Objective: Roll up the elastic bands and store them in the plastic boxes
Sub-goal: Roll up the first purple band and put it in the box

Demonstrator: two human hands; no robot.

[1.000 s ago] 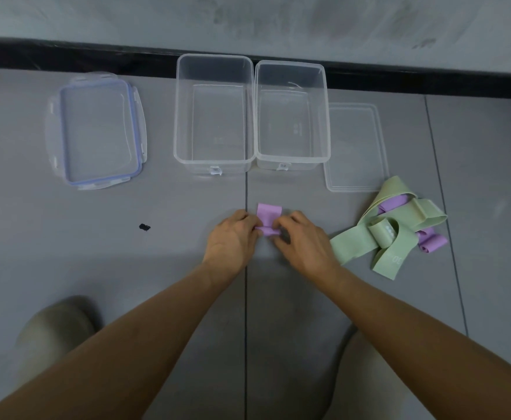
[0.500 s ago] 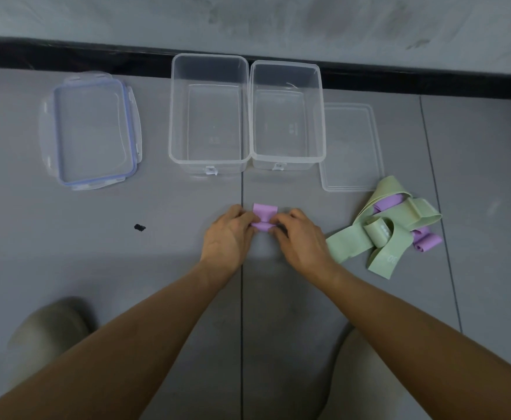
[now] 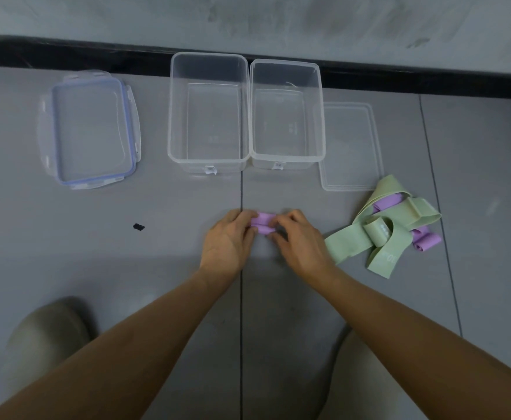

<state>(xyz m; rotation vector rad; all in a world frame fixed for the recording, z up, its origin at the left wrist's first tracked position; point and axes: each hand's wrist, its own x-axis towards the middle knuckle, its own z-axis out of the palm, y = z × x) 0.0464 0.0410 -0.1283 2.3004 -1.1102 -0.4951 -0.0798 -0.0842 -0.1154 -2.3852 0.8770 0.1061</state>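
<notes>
A purple elastic band, mostly rolled up, lies on the grey floor in front of me. My left hand pinches its left end and my right hand pinches its right end. Only a short flat piece of the band shows beyond the roll. Two clear plastic boxes stand side by side beyond my hands, the larger one on the left and the smaller one on the right. Both are open with nothing inside. A tangle of green bands and purple bands lies to the right of my right hand.
A clear lid with a blue seal lies at the left. A plain clear lid lies right of the smaller box. A small black speck sits on the floor. A black skirting strip runs along the wall. My knees show at the bottom.
The roll has grown and moved away from me, leaving less flat purple band showing beyond my fingers. Both hands stay on its ends.
</notes>
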